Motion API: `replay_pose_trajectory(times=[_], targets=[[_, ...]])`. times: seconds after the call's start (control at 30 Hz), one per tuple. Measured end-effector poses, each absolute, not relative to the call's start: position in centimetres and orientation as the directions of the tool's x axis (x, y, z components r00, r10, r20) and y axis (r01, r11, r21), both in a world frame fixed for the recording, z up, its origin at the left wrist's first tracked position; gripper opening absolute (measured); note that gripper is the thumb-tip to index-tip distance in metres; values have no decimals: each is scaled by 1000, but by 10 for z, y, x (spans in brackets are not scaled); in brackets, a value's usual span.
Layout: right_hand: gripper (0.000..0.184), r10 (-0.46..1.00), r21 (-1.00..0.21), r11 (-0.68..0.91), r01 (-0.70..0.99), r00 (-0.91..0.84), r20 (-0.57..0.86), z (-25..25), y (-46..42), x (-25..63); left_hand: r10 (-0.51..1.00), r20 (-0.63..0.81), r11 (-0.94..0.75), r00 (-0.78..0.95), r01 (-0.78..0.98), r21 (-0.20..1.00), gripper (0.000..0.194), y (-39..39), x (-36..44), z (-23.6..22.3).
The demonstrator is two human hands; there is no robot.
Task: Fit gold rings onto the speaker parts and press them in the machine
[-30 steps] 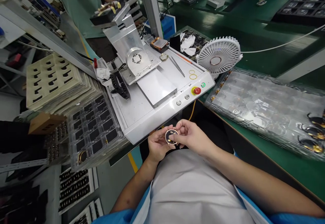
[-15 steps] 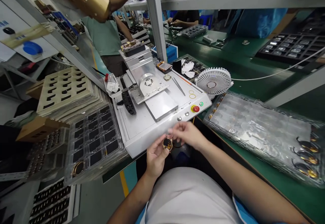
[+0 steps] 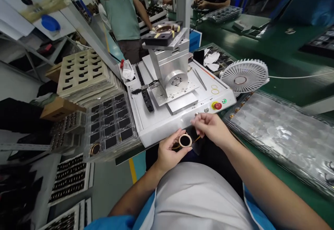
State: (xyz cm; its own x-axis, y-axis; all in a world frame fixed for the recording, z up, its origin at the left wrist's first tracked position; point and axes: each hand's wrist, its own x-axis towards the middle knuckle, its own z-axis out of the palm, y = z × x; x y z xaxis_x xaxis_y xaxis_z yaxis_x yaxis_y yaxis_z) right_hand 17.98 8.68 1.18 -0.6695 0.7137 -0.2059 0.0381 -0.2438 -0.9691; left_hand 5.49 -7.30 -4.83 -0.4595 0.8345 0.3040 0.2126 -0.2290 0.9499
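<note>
Between the thumb and fingers of my left hand (image 3: 169,150) is a round watch case (image 3: 185,140) with a gold rim and a dark, flat face turned up toward me. My right hand (image 3: 210,127) is just to its right and a little higher, thumb and fingers pinched together. Whatever lies in that pinch is too small to make out. A thin orange strip (image 3: 197,138) shows between the case and my right hand; I cannot tell whether it is attached to either. Both hands are in front of a white machine (image 3: 167,129), above my lap.
The machine carries a metal fixture (image 3: 173,70), tweezers (image 3: 200,79) and a red stop button (image 3: 217,106). At right are a white fan (image 3: 244,77) and clear plastic trays (image 3: 276,132). Left stand a compartment tray (image 3: 111,127) and stacked beige trays (image 3: 82,72). Behind is a co-worker (image 3: 121,14).
The watch case has turned in my left hand, so its dark face shows instead of the gold-coloured inside. My right hand has drawn slightly away from it. The whole view has shifted.
</note>
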Motion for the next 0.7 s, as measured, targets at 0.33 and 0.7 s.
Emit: replay_pose_trajectory(times=[0.33, 0.7], targets=[[25, 600, -964, -136, 229, -755, -264, -1, 47, 195, 811, 383, -218, -441, 380, 899, 70, -69, 54, -46], [19, 656, -967, 9, 256, -731, -187, -1, 43, 193, 804, 380, -184, -458, 415, 891, 64, -73, 55, -47]])
